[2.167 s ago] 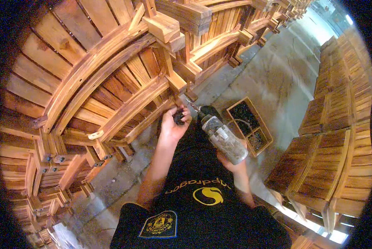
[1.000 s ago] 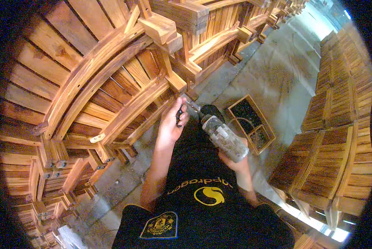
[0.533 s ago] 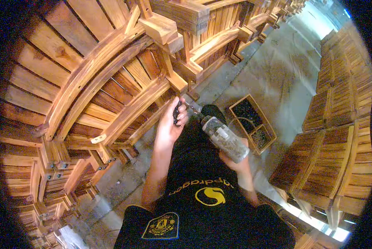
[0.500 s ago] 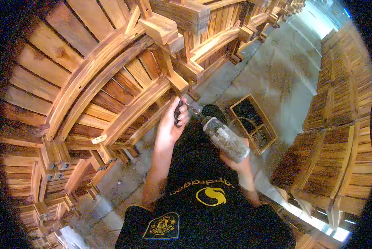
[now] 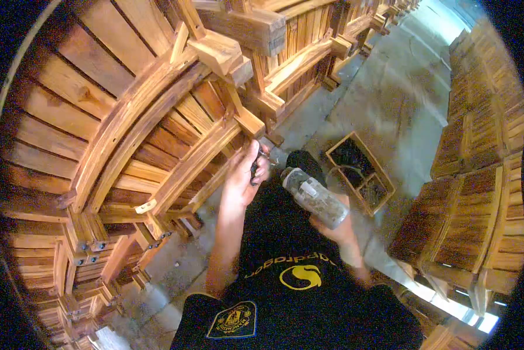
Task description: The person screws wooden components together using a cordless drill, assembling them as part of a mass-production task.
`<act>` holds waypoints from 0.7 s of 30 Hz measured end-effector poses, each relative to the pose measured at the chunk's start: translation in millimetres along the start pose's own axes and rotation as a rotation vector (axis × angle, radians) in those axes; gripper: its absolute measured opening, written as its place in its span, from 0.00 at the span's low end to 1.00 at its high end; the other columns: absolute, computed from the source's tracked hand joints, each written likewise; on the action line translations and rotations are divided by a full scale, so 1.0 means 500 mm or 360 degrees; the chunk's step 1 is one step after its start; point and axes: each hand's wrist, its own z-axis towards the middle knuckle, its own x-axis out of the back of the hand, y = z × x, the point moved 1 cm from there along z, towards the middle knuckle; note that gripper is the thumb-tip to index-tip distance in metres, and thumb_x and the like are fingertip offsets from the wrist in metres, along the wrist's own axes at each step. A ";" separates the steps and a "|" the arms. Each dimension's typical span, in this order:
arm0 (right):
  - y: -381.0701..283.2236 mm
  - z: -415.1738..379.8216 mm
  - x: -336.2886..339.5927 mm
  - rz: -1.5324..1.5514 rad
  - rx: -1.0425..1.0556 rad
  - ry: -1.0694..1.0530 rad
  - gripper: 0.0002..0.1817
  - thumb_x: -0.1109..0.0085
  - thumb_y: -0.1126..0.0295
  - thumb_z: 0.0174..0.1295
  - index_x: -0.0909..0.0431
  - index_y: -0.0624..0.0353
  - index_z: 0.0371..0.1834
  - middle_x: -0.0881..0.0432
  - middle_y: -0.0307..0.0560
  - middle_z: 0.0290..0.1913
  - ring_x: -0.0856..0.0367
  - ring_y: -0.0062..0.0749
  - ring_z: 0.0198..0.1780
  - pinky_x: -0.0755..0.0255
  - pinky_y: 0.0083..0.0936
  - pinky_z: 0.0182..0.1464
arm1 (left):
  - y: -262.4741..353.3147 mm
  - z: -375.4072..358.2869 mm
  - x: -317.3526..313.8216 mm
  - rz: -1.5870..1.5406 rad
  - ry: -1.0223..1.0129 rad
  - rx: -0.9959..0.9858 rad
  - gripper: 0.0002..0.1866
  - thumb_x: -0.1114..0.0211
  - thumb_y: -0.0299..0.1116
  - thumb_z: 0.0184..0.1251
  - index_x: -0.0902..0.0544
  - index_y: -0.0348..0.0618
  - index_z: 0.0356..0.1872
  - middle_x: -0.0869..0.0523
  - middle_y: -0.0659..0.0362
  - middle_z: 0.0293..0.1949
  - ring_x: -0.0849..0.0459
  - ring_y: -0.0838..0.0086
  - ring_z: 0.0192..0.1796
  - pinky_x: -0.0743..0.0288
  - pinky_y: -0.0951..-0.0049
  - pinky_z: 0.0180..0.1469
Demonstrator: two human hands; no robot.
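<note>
My right hand (image 5: 339, 228) is wrapped round a worn, grey power driver (image 5: 314, 195) with a pale label on its body. The tool's nose points up and left, toward my left hand (image 5: 247, 175). My left hand is closed on small dark pieces (image 5: 255, 168) that look like bolts or screws, partly hidden by the fingers. It is close to the lower end of a wooden block (image 5: 250, 123) on the nearest piece of furniture. A thin metal shaft or bit lies between the fingers and the tool's nose, too blurred to make out clearly.
Slatted wooden furniture with a curved rail (image 5: 127, 111) fills the left, and more lines the back. On the concrete floor (image 5: 384, 105) is a divided wooden box (image 5: 380, 205) with dark contents. Stacked slatted wooden pieces (image 5: 448, 221) stand along the right.
My left hand has shifted slightly down, and its fingers have moved on the dark pieces. The driver stays almost in place in my right hand. The view has shifted slightly.
</note>
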 end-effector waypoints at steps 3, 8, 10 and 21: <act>-0.012 0.030 0.002 0.0018 -0.0008 -0.0006 0.28 0.39 0.75 0.39 0.24 0.66 0.51 0.18 0.51 0.48 0.19 0.30 0.47 0.29 0.23 0.52 | 0.022 0.017 -0.006 -0.0038 -0.0086 0.0022 0.14 0.45 0.43 0.69 0.26 0.41 0.37 0.32 0.68 0.20 0.35 0.86 0.19 0.46 0.87 0.17; -0.036 0.076 0.018 0.0214 -0.0197 -0.0047 0.25 0.35 0.71 0.41 0.23 0.61 0.47 0.19 0.44 0.45 0.23 0.32 0.49 0.34 0.27 0.54 | 0.075 0.038 -0.044 -0.0122 -0.0223 -0.0147 0.13 0.46 0.41 0.70 0.26 0.39 0.38 0.32 0.68 0.20 0.36 0.87 0.19 0.46 0.88 0.16; -0.033 0.093 0.025 0.0210 -0.0283 -0.0081 0.22 0.31 0.67 0.41 0.22 0.55 0.43 0.20 0.40 0.44 0.26 0.38 0.51 0.38 0.32 0.56 | 0.096 0.046 -0.058 -0.0151 -0.0256 -0.0155 0.13 0.46 0.41 0.69 0.26 0.40 0.38 0.32 0.68 0.19 0.37 0.87 0.18 0.46 0.88 0.16; -0.058 0.162 0.038 0.0133 0.0157 -0.0001 0.24 0.40 0.76 0.42 0.23 0.67 0.48 0.18 0.50 0.47 0.19 0.27 0.47 0.30 0.22 0.53 | 0.166 0.072 -0.099 -0.0155 -0.0328 -0.0158 0.12 0.46 0.40 0.70 0.26 0.41 0.39 0.33 0.68 0.18 0.38 0.88 0.16 0.47 0.88 0.15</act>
